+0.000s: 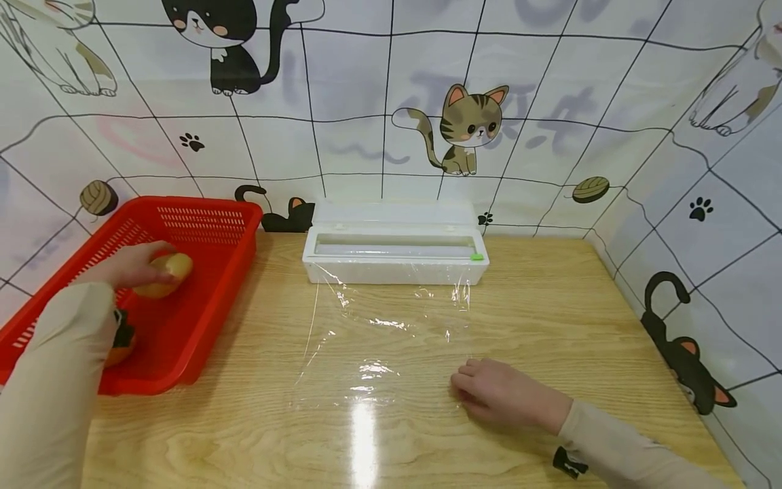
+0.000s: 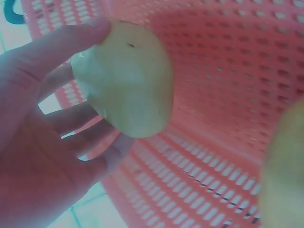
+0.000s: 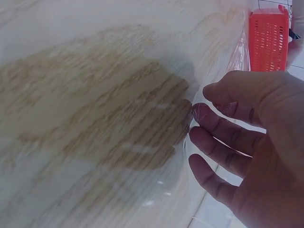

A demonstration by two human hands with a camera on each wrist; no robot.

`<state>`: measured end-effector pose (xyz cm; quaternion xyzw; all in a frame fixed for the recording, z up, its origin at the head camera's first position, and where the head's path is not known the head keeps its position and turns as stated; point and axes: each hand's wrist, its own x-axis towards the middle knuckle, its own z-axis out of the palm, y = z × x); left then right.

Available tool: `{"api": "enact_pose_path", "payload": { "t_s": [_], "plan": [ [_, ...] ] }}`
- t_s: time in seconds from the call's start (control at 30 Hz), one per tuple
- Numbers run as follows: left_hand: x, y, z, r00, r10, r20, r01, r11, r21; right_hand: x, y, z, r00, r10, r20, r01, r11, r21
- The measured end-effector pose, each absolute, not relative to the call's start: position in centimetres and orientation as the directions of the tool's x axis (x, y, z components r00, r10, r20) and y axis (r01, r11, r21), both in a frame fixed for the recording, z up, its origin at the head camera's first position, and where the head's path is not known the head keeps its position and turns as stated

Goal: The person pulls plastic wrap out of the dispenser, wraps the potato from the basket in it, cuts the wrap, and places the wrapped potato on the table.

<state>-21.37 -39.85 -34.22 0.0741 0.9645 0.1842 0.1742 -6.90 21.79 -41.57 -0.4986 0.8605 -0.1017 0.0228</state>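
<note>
My left hand [image 1: 137,265] reaches into the red basket [image 1: 214,326] and grips a smooth, pale yellow potato [image 2: 130,80], with the thumb on one side and the fingers curled on the other. Another yellowish, rounded thing [image 2: 287,175] shows at the right edge of the left wrist view. My right hand [image 1: 507,394] is low over the table at the near right corner of a pulled-out sheet of clear plastic wrap [image 1: 379,326]. In the right wrist view, the wrap gathers in creases at the fingertips [image 3: 202,111], pinched there. The sheet runs back to the white wrap dispenser [image 1: 397,272].
The dispenser's lid [image 1: 391,214] stands raised, and a green slider [image 1: 477,257] sits at its right end. An orange thing with a dark top [image 1: 123,339] lies in the basket, partly behind the left sleeve. A cat-patterned covering [image 1: 342,149] encloses the wooden table [image 1: 244,435] behind and at the sides.
</note>
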Motion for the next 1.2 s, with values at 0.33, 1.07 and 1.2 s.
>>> {"api": "enact_pose_path", "payload": {
  "t_s": [0.33, 1.07, 1.2],
  "plan": [
    [-22.3, -36.9, -31.6, -0.929, 0.285, -0.235, 0.203, 0.926, 0.319, -6.8, 22.4, -41.6, -0.499, -0.861, 0.094, -0.862, 0.483, -0.154],
    [-22.9, -31.2, -28.2, -0.929, 0.347, -0.131, 0.296, 0.906, 0.302, -7.0, 23.4, -40.4, -0.541, -0.840, 0.040, -0.827, 0.522, -0.210],
    [-22.7, -30.1, -28.1, -0.925, 0.365, -0.110, 0.318, 0.898, 0.306, -7.1, 23.4, -40.3, -0.538, -0.842, 0.039, -0.828, 0.520, -0.210]
  ]
}}
